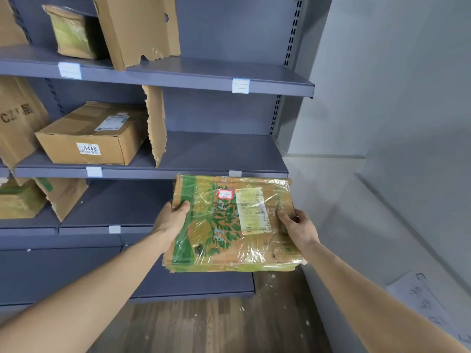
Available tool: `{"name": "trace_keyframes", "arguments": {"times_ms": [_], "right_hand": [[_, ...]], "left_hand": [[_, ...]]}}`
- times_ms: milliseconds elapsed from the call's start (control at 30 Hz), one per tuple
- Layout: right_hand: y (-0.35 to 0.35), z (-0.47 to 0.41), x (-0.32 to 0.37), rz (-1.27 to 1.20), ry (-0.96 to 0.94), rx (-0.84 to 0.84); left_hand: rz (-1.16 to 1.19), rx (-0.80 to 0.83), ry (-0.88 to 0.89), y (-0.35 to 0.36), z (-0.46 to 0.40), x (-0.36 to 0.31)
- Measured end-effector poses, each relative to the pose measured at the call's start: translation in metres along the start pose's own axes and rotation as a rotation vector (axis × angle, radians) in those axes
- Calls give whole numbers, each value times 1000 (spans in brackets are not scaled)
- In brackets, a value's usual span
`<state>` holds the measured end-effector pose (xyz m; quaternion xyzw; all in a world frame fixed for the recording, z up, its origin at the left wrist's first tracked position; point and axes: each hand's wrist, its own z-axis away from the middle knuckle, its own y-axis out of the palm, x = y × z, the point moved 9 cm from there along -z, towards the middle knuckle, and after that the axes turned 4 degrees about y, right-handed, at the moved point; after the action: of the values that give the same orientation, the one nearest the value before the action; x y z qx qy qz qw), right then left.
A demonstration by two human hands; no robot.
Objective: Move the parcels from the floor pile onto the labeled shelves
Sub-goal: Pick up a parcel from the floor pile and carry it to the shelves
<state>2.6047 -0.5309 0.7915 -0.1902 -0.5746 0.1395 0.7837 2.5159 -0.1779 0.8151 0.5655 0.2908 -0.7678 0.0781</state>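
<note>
Head view, what I hold: a flat cardboard parcel [233, 225] printed with green leaves and wrapped in clear tape, carried in the air in front of the grey shelf unit, above the wood floor [216, 324].
Head view, my left hand [173, 220]: it grips the parcel's left edge, thumb curled over the top face, the other fingers hidden underneath.
Head view, my right hand [297, 226]: it grips the right edge the same way, thumb on top close to the white shipping label [252, 211].
Head view, parcel markings: a small red-bordered sticker [225, 194] sits beside the shipping label; I cannot read its number with certainty.
Head view, parcel's lie: its long axis runs away from me toward the shelves, the far end tilted upward, the near end lower and closer to my body.
Head view, key relation: the far edge of the parcel sits just below the front lip of the middle shelf [224, 151], whose right half, past a torn cardboard divider [156, 123], holds nothing.
Head view, other open spot: the lower shelf [112, 205] lies to the left of the parcel, nearer my left hand.
Head view, shelf tags: small pale tags are clipped along the shelf lips; one [235, 173] sits right above the parcel's far edge, its text too small to read.
Head view, neighbours: a box marked 0448 [89, 135] rests on the middle shelf, left of the divider.
Judgement: both hands are equally placed, so I probably lift and push forward to slide it in.
</note>
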Motion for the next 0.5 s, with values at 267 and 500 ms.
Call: {"name": "trace_keyframes", "arguments": {"times_ms": [267,500], "right_hand": [[-6,6,3,-18,-21,27],[-5,6,4,-14,-19,38]], "left_hand": [[25,-13,12,-2,12,-5],[29,-20,16,-2,15,-4]]}}
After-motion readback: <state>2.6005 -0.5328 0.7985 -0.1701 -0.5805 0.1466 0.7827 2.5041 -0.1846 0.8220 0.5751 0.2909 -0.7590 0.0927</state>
